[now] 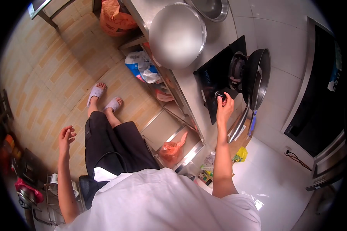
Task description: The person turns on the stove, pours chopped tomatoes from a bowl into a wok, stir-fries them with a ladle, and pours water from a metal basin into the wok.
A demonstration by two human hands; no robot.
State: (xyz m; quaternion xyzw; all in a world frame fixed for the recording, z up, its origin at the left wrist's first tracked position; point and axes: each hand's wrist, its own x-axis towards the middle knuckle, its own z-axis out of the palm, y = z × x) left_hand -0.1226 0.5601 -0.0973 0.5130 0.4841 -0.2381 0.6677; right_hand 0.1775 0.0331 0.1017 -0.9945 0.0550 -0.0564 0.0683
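Observation:
My right hand [224, 109] reaches over the gas stove [212, 81], thumb and fingers closed round a black control knob [219, 94] on its dark glass top. Beside that hand, a dark wok [264, 80] rests on the burner [237, 71]. A metal utensil [257, 82] leans inside the wok, and long handles extend toward me past my wrist. My left hand [67, 136] hangs over the floor at my side, its fingers loosely bent and apart, holding nothing. No flame is visible under the wok.
On the steel counter [142, 11] stand a large round metal lid or basin [177, 36] and a metal bowl [212, 8]. Shelves below hold plastic bags [142, 66] and an orange bag [171, 151]. A range hood [316, 88] is on the right; a wire rack [50, 198] is at lower left.

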